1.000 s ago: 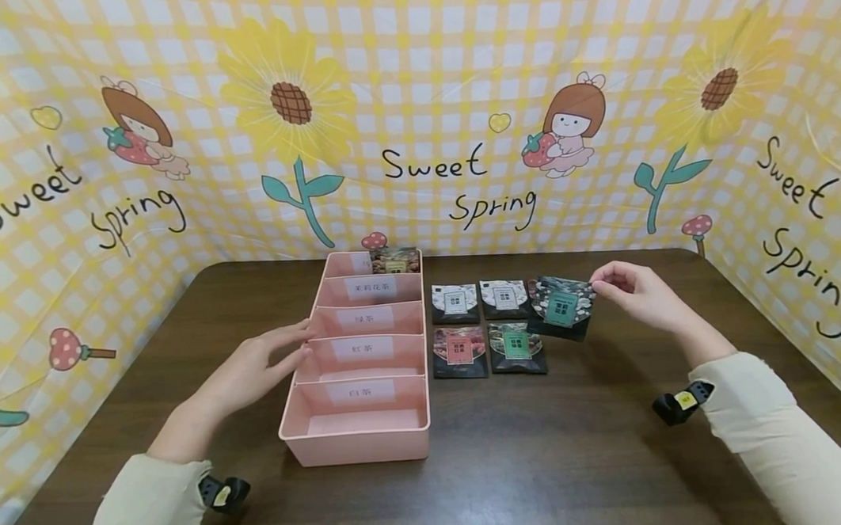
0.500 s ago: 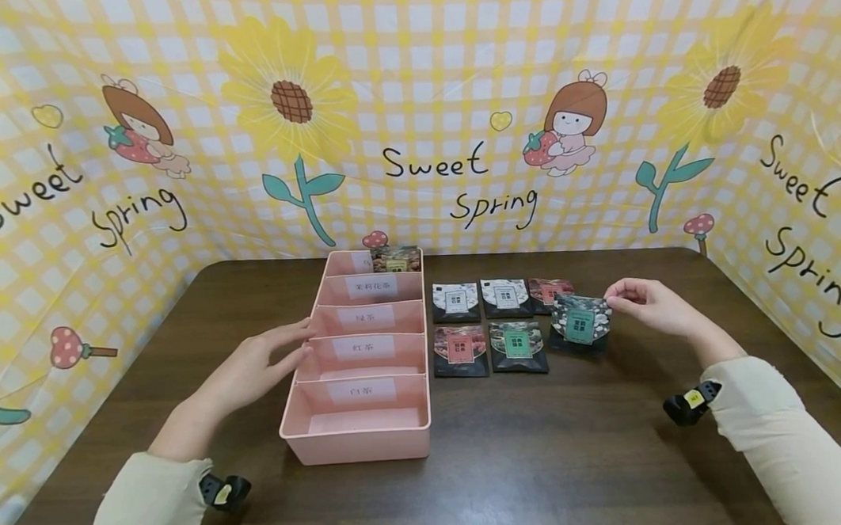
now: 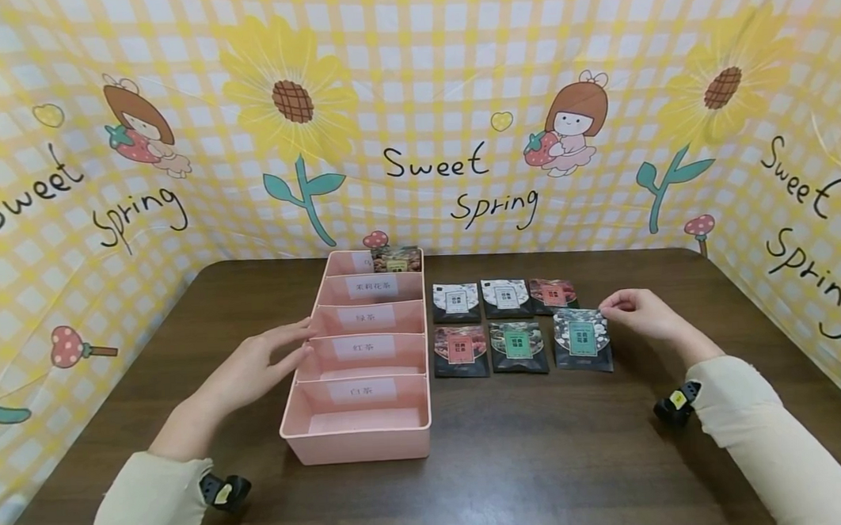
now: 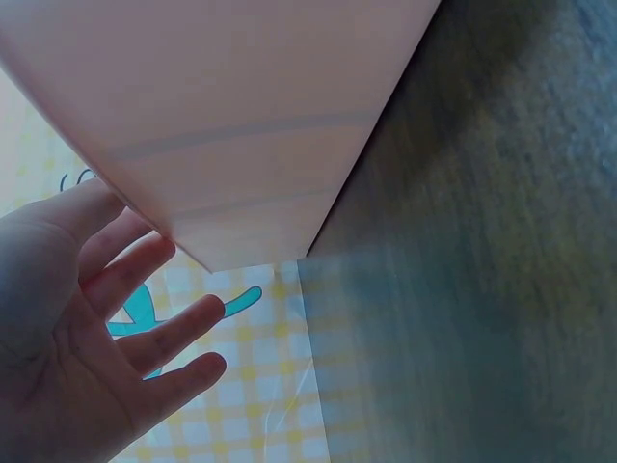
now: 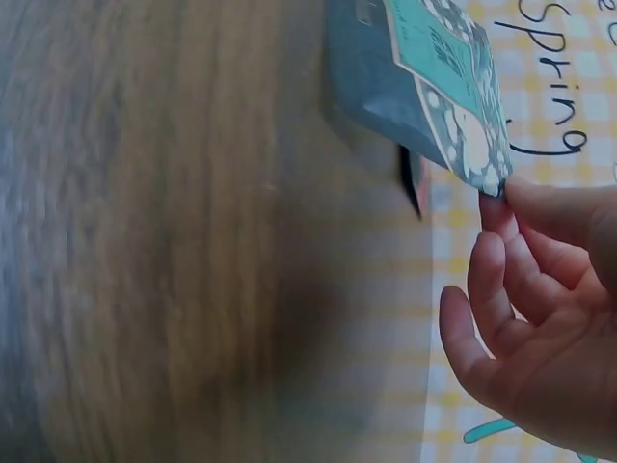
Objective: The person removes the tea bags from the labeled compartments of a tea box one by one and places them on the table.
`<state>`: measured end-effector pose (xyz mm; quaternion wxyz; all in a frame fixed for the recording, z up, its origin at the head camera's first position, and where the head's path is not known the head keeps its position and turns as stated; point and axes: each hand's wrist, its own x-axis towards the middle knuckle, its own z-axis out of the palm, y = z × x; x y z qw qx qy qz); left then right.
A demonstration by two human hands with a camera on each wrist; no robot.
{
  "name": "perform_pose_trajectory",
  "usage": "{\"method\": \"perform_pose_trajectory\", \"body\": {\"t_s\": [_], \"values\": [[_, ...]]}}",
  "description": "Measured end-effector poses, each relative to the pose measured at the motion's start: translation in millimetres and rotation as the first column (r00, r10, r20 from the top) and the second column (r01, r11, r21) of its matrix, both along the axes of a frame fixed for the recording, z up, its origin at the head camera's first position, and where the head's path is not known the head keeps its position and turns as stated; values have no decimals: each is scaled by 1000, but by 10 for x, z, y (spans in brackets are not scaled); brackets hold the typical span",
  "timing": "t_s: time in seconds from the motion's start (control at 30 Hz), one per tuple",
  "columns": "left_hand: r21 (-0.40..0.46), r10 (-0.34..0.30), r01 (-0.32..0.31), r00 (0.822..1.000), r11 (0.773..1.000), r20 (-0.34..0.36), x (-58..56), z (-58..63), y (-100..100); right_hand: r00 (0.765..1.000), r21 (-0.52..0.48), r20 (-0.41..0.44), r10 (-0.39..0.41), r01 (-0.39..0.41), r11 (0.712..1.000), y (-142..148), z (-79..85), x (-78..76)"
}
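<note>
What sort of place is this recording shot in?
Probably a staged filming corner rather than a lived-in room: a printed "Sweet Spring" cloth surrounds the back and sides of a dark table, where a labelled pink divided box stands beside packets.

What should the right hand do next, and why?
Probably lower the teal packet and let go: the right hand pinches just its corner, and the packet already lines up beside the green packet.

The divided box [image 3: 359, 447] is coloured pink. Right of it, dark sachets [image 3: 518, 348] are patterned in white, red, green and teal. Behind it, the cloth [image 3: 418, 80] is checked yellow and white; beneath it, the tabletop [image 3: 538, 454] is grained brown.
</note>
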<state>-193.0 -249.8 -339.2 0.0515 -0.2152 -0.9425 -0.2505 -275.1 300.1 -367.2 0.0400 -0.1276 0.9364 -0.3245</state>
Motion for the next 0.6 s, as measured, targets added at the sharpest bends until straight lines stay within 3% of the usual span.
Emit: {"method": "perform_pose_trajectory", "body": {"t_s": [0.6], "values": [[2, 8, -8, 1000, 1000, 11, -21, -28, -2, 999, -31, 11, -50, 51, 998, -132, -134, -96]]}}
